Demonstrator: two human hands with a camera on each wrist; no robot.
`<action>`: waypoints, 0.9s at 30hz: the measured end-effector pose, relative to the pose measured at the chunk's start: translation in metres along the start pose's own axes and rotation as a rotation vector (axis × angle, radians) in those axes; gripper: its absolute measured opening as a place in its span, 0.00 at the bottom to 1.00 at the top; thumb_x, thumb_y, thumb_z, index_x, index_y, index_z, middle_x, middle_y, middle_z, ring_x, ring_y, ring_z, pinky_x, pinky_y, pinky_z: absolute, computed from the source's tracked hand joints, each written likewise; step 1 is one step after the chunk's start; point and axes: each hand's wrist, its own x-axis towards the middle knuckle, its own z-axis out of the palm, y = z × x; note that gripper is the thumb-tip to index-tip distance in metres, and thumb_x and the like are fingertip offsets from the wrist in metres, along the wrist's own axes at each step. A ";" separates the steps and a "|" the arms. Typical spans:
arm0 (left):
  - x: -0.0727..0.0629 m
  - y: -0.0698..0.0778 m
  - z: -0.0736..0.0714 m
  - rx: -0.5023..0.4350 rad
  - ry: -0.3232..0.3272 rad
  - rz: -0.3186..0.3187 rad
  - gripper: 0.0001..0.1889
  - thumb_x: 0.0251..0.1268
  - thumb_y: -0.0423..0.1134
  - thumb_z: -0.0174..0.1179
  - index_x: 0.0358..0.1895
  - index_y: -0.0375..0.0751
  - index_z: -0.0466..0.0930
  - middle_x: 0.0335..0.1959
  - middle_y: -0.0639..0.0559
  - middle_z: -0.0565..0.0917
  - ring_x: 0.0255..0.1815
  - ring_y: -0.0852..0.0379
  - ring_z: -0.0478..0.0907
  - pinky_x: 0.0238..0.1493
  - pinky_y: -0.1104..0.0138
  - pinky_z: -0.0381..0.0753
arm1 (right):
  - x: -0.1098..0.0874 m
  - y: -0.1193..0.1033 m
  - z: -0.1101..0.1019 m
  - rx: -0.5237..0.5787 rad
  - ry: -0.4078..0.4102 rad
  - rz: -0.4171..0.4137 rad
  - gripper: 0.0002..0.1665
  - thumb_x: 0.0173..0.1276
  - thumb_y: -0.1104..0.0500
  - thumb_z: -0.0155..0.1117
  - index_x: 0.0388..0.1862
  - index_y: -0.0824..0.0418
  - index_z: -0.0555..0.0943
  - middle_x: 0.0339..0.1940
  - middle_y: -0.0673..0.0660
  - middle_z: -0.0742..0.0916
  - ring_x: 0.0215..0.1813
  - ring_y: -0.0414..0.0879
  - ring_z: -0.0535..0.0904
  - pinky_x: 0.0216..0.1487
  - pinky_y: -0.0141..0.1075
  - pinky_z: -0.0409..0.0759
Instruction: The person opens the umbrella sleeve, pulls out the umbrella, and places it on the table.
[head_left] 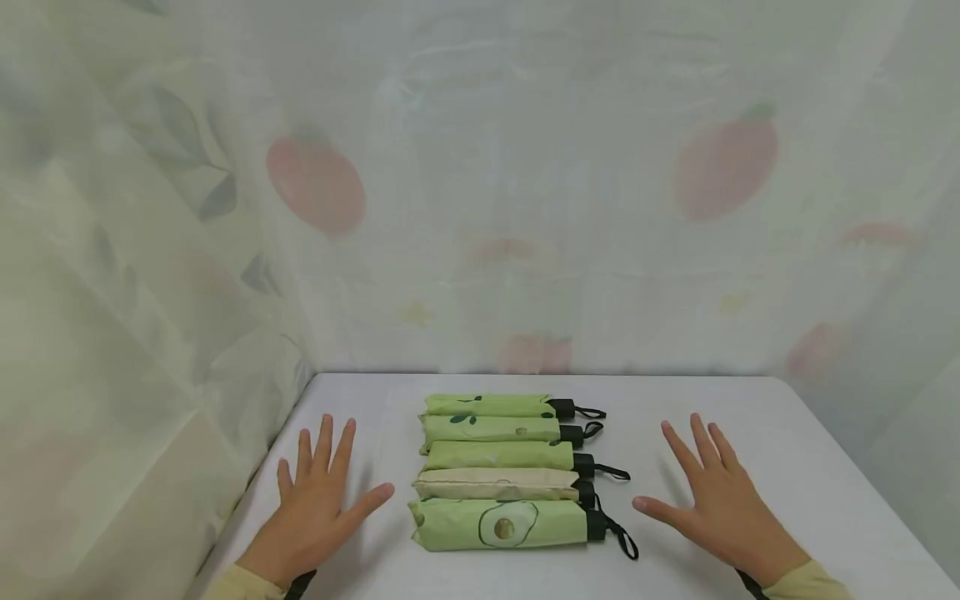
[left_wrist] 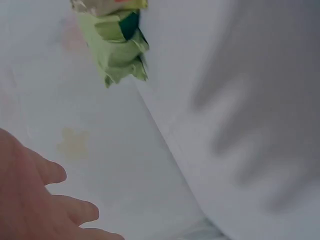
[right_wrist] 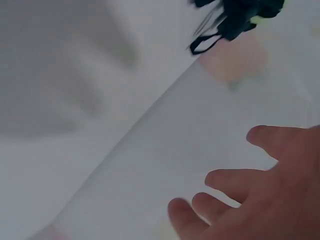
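Several folded umbrellas lie side by side in a stack of rows on the white table, black handles and wrist loops to the right. The nearest is a green umbrella point(head_left: 457, 527) with an avocado print; behind it is a cream umbrella point(head_left: 480, 483), then more green umbrellas point(head_left: 487, 429). My left hand point(head_left: 311, 508) hovers left of them, fingers spread, holding nothing. On the other side my right hand point(head_left: 720, 504) is also spread and holds nothing, its thumb nearest the handle loops. The left wrist view shows umbrella ends point(left_wrist: 117, 45); the right wrist view shows black handles point(right_wrist: 235, 17).
The white table point(head_left: 810, 450) has rounded far corners. Behind it hangs a pale curtain point(head_left: 525, 167) with faded fruit prints, and another curtain point(head_left: 112, 333) drapes along the left edge. Hand shadows fall on the tabletop.
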 end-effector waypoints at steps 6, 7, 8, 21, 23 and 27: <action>0.003 0.013 0.007 -0.135 -0.013 -0.005 0.54 0.78 0.74 0.52 0.91 0.47 0.38 0.90 0.34 0.47 0.88 0.27 0.52 0.79 0.28 0.58 | 0.003 -0.026 0.013 0.146 -0.006 -0.063 0.63 0.65 0.22 0.71 0.91 0.42 0.56 0.90 0.66 0.58 0.86 0.70 0.55 0.68 0.79 0.71; 0.003 0.016 0.009 -0.160 -0.009 -0.004 0.53 0.78 0.74 0.52 0.91 0.46 0.41 0.89 0.36 0.54 0.86 0.30 0.61 0.78 0.32 0.66 | 0.003 -0.030 0.016 0.167 0.000 -0.074 0.62 0.65 0.22 0.71 0.90 0.43 0.59 0.89 0.65 0.61 0.85 0.69 0.58 0.68 0.77 0.72; 0.004 0.018 0.011 -0.190 -0.006 -0.002 0.52 0.78 0.73 0.53 0.90 0.45 0.46 0.87 0.39 0.61 0.82 0.34 0.68 0.76 0.37 0.73 | 0.003 -0.034 0.019 0.185 0.007 -0.082 0.60 0.65 0.23 0.71 0.88 0.44 0.62 0.88 0.64 0.64 0.84 0.67 0.62 0.68 0.75 0.74; 0.009 0.029 0.036 -0.334 -0.092 0.112 0.12 0.71 0.58 0.73 0.52 0.63 0.87 0.47 0.63 0.87 0.47 0.67 0.84 0.50 0.68 0.87 | 0.006 -0.052 0.039 0.371 -0.043 -0.160 0.27 0.68 0.36 0.78 0.60 0.46 0.87 0.50 0.44 0.86 0.49 0.41 0.84 0.45 0.33 0.87; 0.010 0.031 0.037 -0.337 -0.117 0.122 0.13 0.70 0.57 0.74 0.52 0.62 0.88 0.46 0.63 0.87 0.46 0.68 0.84 0.49 0.68 0.87 | 0.006 -0.052 0.042 0.369 -0.047 -0.181 0.25 0.68 0.37 0.79 0.58 0.45 0.88 0.48 0.43 0.86 0.47 0.38 0.83 0.44 0.32 0.87; 0.010 0.033 0.040 -0.349 -0.150 0.140 0.16 0.66 0.55 0.77 0.52 0.58 0.89 0.45 0.63 0.86 0.43 0.67 0.81 0.45 0.69 0.85 | 0.006 -0.052 0.044 0.363 -0.079 -0.195 0.23 0.66 0.40 0.81 0.55 0.46 0.89 0.46 0.43 0.86 0.45 0.35 0.82 0.42 0.31 0.85</action>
